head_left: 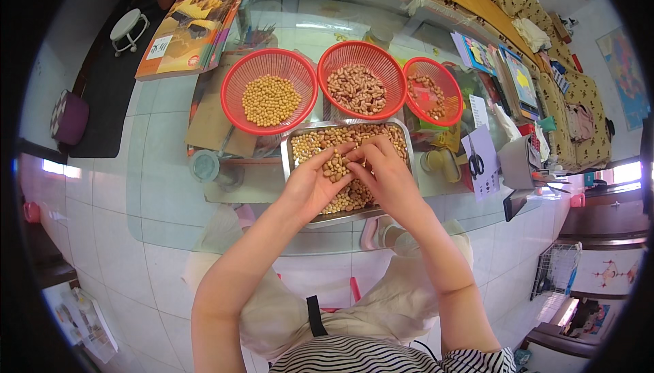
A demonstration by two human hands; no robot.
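Observation:
My left hand (pixel 308 185) is cupped around a small heap of mixed beans (pixel 335 167), low over a metal tray (pixel 344 219). My right hand (pixel 387 174) meets it from the right, thumb and fingers pinched together at the heap; what the fingertips hold is too small to tell. Yellow and brownish beans (pixel 310 147) cover the tray's floor. Beyond it stand three red plastic baskets. The left basket (pixel 234 90) contains round yellow soybeans (pixel 271 100), the middle basket (pixel 354 49) reddish speckled beans (pixel 357 89), and the small right basket (pixel 452 87) some brown beans (pixel 436 109).
Everything stands on a glass-topped table (pixel 170 168). A lidded jar (pixel 206 166) is left of the tray, another jar (pixel 443 164) right of it. Black scissors (pixel 475 163) lie on paper farther right. Books (pixel 191 29) are stacked at the far left.

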